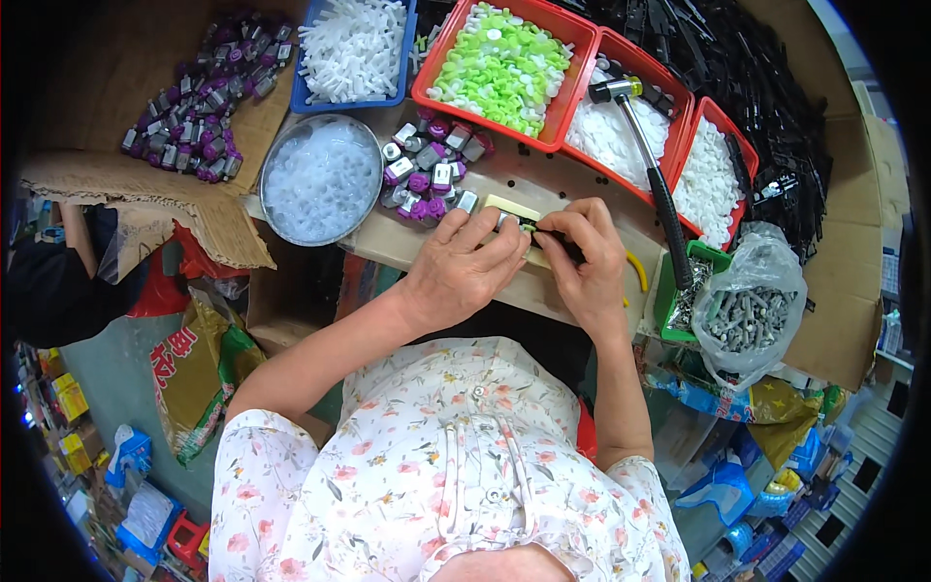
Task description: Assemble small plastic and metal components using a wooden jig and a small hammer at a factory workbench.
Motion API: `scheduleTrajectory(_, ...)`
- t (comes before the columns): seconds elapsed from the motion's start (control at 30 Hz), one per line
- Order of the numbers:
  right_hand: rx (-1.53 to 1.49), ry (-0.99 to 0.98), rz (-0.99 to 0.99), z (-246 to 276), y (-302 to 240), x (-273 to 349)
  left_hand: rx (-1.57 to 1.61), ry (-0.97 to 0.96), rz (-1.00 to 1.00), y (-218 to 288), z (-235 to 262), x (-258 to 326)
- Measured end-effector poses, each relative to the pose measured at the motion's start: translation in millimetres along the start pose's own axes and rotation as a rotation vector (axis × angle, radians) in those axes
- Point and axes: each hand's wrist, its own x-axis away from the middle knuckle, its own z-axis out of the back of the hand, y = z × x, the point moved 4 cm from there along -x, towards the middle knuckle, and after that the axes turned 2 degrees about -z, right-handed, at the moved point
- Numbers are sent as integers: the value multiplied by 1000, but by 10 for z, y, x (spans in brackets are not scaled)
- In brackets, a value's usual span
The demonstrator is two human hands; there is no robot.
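Observation:
Both hands meet over the front of the workbench, by a small cream block (pixel 512 207). My left hand (pixel 456 267) curls its fingers down onto a small part beside this block, mostly hidden beneath the fingertips. My right hand (pixel 593 260) pinches with thumb and forefinger at a tiny dark and greenish piece, too covered to name. Just left of the block lies a loose pile of small silver motors with purple ends (pixel 432 170). A hammer (pixel 659 184) with a black handle rests across the red trays on the right.
A metal bowl of whitish gel (pixel 322 179) and a blue tray of white sticks (pixel 352 53) stand left. Red trays hold green (pixel 504 68) and white parts (pixel 616 126). Right are a green box of screws (pixel 687 296), a bag of grey pieces (pixel 752 315) and a carton of black parts (pixel 766 116).

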Motion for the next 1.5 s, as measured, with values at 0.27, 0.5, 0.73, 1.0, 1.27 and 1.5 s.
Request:
scheduleTrajectory(0.27, 413, 475, -173, 1206, 75, 559, 174, -140, 88, -56, 170, -361)
scheduleTrajectory(0.5, 645, 163, -400, 1245, 511, 834, 225, -24, 62, -374, -260, -1286)
scheduleTrajectory(0.73, 637, 179, -375, 1272, 606, 853, 14, -100, -48, -511, -785, -1653)
scheduleTrajectory(1.0, 631, 193, -388, 1266, 561, 823, -3, -60, -64, -499, -790, -1638)
scheduleTrajectory(1.27, 539, 298, -382, 1318, 558, 858, 464, 126, 230, -431, -339, -1520)
scheduleTrajectory(1.5, 281, 506, -388, 1389, 464, 848, 1303, -2, 751, -130, -378, -1052)
